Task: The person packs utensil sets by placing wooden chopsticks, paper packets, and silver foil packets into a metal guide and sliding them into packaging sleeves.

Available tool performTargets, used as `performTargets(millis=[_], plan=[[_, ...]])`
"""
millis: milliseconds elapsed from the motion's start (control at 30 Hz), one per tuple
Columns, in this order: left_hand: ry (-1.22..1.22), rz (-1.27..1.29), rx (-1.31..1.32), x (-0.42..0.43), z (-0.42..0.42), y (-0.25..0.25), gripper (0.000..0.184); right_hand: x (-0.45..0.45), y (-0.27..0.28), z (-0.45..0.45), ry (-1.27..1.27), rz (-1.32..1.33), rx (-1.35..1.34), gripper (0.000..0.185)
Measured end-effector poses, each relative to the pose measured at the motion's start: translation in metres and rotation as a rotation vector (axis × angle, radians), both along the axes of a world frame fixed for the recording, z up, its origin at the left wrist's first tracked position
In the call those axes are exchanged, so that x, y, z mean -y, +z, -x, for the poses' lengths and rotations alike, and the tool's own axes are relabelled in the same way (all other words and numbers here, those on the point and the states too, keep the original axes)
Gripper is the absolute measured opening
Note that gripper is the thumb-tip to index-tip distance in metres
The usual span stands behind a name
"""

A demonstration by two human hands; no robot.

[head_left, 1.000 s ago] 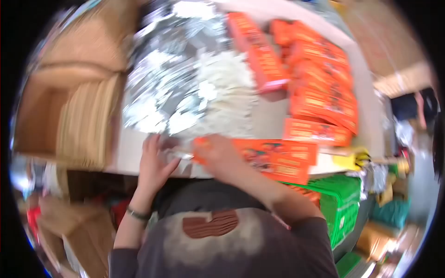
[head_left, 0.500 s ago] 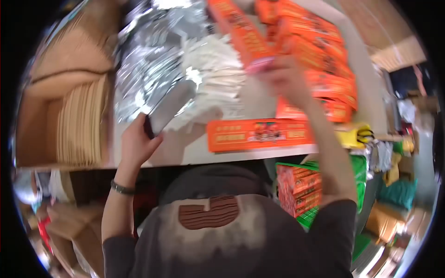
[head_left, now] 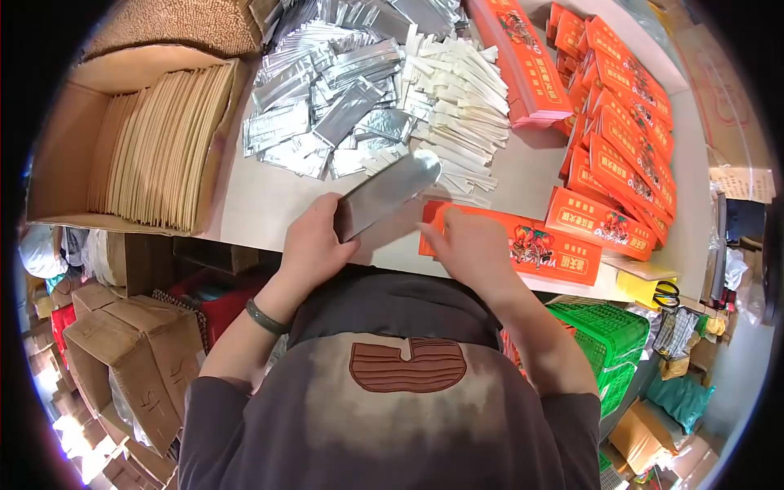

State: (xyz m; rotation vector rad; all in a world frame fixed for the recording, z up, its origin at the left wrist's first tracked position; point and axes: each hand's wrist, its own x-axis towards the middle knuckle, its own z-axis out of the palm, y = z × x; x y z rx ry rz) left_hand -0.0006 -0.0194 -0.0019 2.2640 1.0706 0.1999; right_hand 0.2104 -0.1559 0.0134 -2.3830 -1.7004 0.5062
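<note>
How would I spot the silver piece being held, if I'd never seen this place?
On the pale table, find the heap of silver packets. Nearer the person is their left hand, holding a long, flat silver piece. Its rounded far end and being gripped set it apart from the squared packets lying loose.

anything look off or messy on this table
Nothing looks spilled or damaged. The silver packets lie jumbled at all angles, and the right-hand red sleeves overlap unevenly, unlike the neat red stack beside them.
</note>
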Motion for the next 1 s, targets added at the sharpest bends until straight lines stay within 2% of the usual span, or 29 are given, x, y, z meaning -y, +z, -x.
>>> performTargets(millis=[33, 200, 333, 467, 633, 800, 900, 1000], plan=[[-0.045, -0.006, -0.011, -0.001, 0.003, -0.004, 0.058, -0.004, -0.005, 0.004, -0.046, 0.136, 0.030, 0.031], [-0.265, -0.036, -0.088, -0.007, 0.023, 0.003, 0.069, -0.008, -0.009, -0.005, -0.079, 0.015, -0.149, 0.025], [-0.217, 0.015, -0.051, -0.014, 0.034, 0.003, 0.081, -0.006, -0.005, -0.004, -0.079, 0.067, -0.190, 0.021], [-0.315, -0.027, -0.088, -0.015, 0.025, 0.003, 0.074, 0.000, -0.017, -0.002, -0.126, -0.071, -0.224, 0.023], [-0.429, -0.098, -0.166, -0.017, 0.026, 0.016, 0.084, -0.012, -0.012, -0.007, -0.104, 0.056, -0.217, 0.024], [-0.176, -0.056, -0.129, -0.023, 0.025, 0.001, 0.084, -0.004, -0.016, -0.003, -0.100, -0.011, -0.236, 0.023], [-0.239, 0.026, -0.049, -0.015, 0.019, 0.003, 0.084, -0.001, -0.024, 0.000, -0.124, -0.047, -0.194, 0.021], [-0.331, -0.007, -0.145, -0.016, 0.021, 0.008, 0.084, -0.004, -0.030, 0.000, -0.138, -0.089, -0.213, 0.019]])
